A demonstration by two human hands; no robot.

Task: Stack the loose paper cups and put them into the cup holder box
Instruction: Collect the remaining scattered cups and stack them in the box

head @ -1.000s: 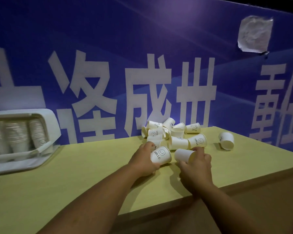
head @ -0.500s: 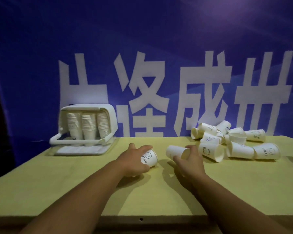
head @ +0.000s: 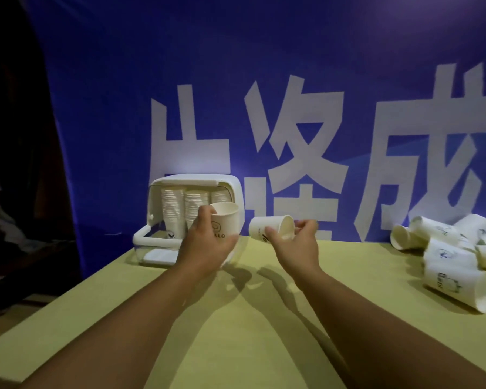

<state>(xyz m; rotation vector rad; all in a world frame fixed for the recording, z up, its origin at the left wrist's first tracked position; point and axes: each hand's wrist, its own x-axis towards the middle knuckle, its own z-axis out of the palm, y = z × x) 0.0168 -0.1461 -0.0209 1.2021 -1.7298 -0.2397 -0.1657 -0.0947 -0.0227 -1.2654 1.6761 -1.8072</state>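
Gripping an upright paper cup (head: 225,220), the left hand (head: 208,245) hovers just in front of the open cup holder box (head: 188,181), which has stacks (head: 173,211) standing inside. The right hand (head: 296,244) curls round a second cup (head: 270,228) tipped sideways, while loose cups (head: 449,265) lie heaped on the surface (head: 236,332) at far right.

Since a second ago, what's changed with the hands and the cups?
The left hand and right hand carried their cups leftward from the pile of loose white paper cups, up off the yellow table. The left now holds its white HELLO-printed paper cup upright before the white plastic cup holder box; the right holds a second white paper cup sideways. Nothing was let go. Pile and box stayed put.
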